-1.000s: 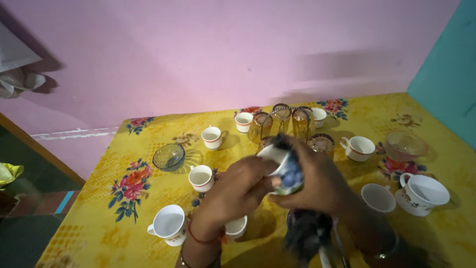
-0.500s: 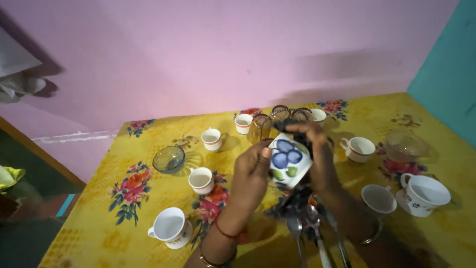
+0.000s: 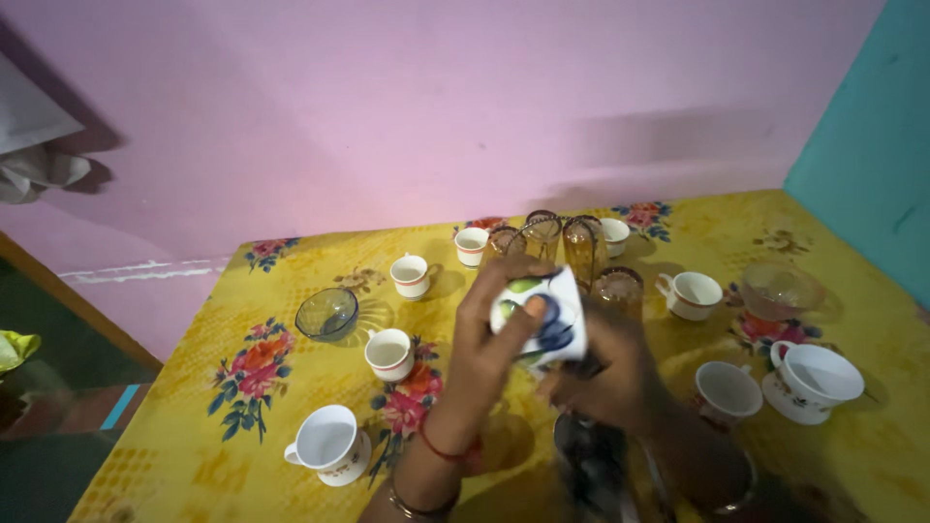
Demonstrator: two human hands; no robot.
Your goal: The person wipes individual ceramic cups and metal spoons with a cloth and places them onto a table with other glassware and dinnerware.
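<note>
Step in hand, by look: wiping mug (image 3: 539, 320) held above desk (image 3: 242, 291) centre; left hand (image 3: 489, 339) clamped on its 9 o'clock side; right hand (image 3: 605, 378) at 5 o'clock, closed on dark cloth (image 3: 591, 465); next move calls for firm grip, slow turn; glass tumblers (image 3: 581, 247) near at 12 o'clock.

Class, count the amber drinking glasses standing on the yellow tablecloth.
4: three glasses in a back row, and one nearer beside the hands. More may be hidden behind the hands.
</note>
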